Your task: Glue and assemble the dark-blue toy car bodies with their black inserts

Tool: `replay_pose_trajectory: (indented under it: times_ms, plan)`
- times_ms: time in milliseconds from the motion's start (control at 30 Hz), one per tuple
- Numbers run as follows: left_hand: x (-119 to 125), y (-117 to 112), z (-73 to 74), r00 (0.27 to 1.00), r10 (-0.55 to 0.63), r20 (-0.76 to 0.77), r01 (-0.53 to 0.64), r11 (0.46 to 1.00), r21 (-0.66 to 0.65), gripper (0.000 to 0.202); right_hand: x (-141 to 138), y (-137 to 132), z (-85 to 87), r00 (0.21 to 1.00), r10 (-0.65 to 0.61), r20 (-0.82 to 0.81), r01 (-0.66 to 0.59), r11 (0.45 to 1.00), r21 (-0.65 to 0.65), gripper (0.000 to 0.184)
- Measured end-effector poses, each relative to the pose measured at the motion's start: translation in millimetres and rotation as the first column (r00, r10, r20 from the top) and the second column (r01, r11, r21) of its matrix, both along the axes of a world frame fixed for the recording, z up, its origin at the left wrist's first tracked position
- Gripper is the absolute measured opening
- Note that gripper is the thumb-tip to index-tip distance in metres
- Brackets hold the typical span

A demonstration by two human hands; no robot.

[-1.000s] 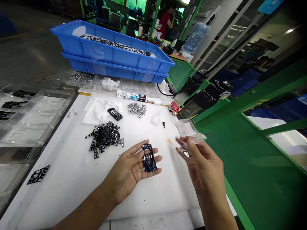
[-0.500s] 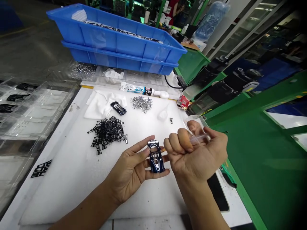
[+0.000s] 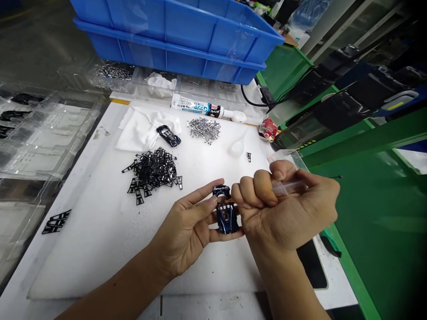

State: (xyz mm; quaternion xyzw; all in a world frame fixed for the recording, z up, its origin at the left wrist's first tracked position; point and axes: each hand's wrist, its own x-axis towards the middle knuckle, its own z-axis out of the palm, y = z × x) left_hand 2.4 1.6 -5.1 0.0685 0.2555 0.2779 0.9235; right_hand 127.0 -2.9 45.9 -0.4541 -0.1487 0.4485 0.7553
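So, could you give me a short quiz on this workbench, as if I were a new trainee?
1. What does the left hand hold?
2. True or false: the right hand holds a clear syringe.
3. Which lies on the white cloth: a second car body or the silver parts?

Key:
1. A dark blue model car body
2. True
3. A second car body

two blue plastic trays (image 3: 167, 18) (image 3: 167, 57), two toy car bodies (image 3: 227, 217) (image 3: 168, 135), one syringe (image 3: 283, 188), one glue tube (image 3: 196, 108)
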Motion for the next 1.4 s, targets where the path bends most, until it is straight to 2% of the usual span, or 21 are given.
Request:
replay_pose_trajectory:
  times_ms: [233,667,1033,1200,1400]
  plan:
    - [-0.1,1.5,2.7,1.0,0.006,-0.016,-0.007,1.0,-0.019,0.034,-1.7,2.3,-2.6,0.998,-0.053,0.022,0.052,0.998,0.044,0.031]
    - [-0.4,1.1,1.4,1.0,0.017,0.008,-0.017,1.0,-0.016,0.034,-6.5,2.2,-1.2,0.988,-0.145,0.057,0.143,0.989,0.05,0.031]
    - [-1.0,-0.8,0.0,0.999,0.03,0.033,-0.03,1.0,-0.003,0.034,-5.7,0.4,0.1,0.987,-0.146,0.073,0.142,0.988,0.057,0.031]
    - [-0.8,0.4,1.5,0.999,0.029,0.015,-0.028,0.999,-0.015,0.034,-6.1,2.2,-1.3,0.98,-0.183,0.079,0.176,0.98,0.089,0.03]
    - [0.2,0.9,2.1,0.999,0.037,0.031,-0.036,0.999,-0.024,0.033,-6.2,0.9,-3.3,0.977,-0.175,0.122,0.158,0.978,0.136,0.029]
